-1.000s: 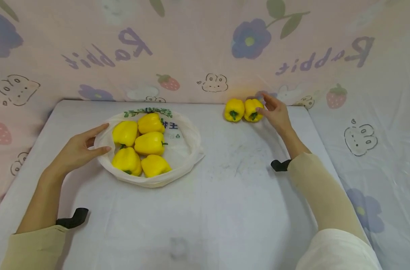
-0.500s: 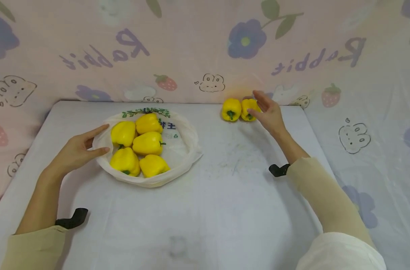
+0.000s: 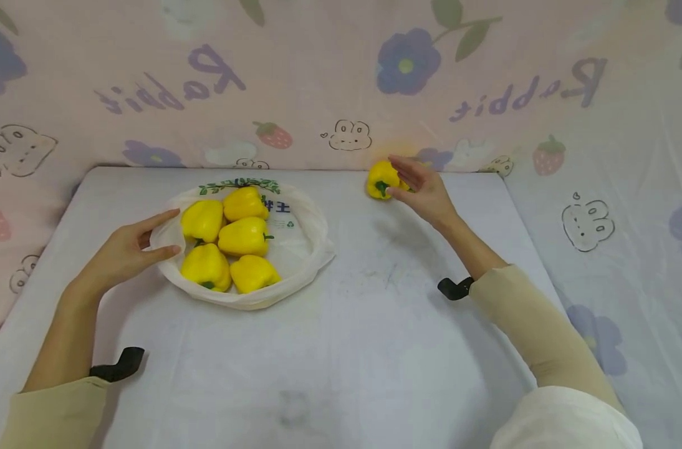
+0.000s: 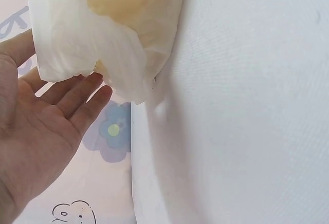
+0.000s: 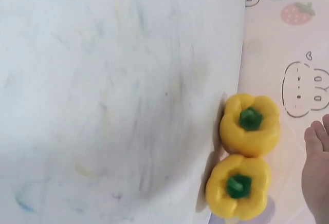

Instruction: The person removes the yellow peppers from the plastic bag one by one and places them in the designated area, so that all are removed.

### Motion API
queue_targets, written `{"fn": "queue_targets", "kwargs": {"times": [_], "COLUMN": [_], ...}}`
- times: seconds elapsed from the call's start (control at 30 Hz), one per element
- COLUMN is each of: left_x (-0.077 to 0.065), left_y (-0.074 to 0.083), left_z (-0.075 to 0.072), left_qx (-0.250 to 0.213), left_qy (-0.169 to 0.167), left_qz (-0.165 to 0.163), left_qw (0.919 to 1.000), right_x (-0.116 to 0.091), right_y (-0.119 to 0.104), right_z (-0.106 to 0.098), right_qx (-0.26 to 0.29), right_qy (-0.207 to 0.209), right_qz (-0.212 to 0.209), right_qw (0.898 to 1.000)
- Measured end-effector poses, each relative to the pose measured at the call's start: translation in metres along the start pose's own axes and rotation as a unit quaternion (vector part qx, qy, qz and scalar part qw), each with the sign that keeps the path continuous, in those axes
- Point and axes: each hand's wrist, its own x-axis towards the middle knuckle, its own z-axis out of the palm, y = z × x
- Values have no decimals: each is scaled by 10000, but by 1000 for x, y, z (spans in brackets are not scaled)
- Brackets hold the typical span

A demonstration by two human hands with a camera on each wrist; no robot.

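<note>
Several yellow bell peppers (image 3: 242, 237) lie in a white plastic bag (image 3: 304, 274) with a rolled-down rim. At the bag's left side is my left hand (image 3: 128, 252), thumb and index finger apart at the rim. In the left wrist view its straight fingers touch the outside of the bag (image 4: 61, 39). My right hand (image 3: 425, 196), fingers extended, is over two more bell peppers at the back of the table. In the head view it shows the left pepper (image 3: 379, 181) and nearly hides the other. The right wrist view has both bell peppers (image 5: 250, 124) side by side, stems showing, and the right hand (image 5: 316, 178) apart from them.
A white-covered table (image 3: 341, 349) carries everything. Behind it hangs a pink curtain (image 3: 296, 75) printed with rabbits, flowers and strawberries, close behind the two peppers. Black wrist mounts (image 3: 122, 365) stick out from both sleeves.
My right hand has moved left, from beside the right-hand pepper to in front of it, covering most of it. My left hand and the bag have stayed in place.
</note>
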Motion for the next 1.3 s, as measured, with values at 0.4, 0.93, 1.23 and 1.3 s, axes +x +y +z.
{"fn": "queue_targets", "kwargs": {"times": [0.4,0.93,1.23,1.3], "left_x": [-2,1,-1,-1], "left_y": [1,2,1,0], "left_z": [1,2,3,2], "left_qx": [54,26,37,11], "left_qy": [9,-1,-27,-31], "left_qz": [2,-65,-152,-128], "left_qw": [10000,10000,9999,9999], "right_x": [-3,-4,0,0], "right_y": [11,-21,-21,-24], "right_z": [28,77,102,108], "right_qx": [262,350,477,480], "right_qy": [-684,-1674,-2079,-2166], "right_qz": [-200,-628,-900,-861], "right_qw": [9971,9833,9728,9713]}}
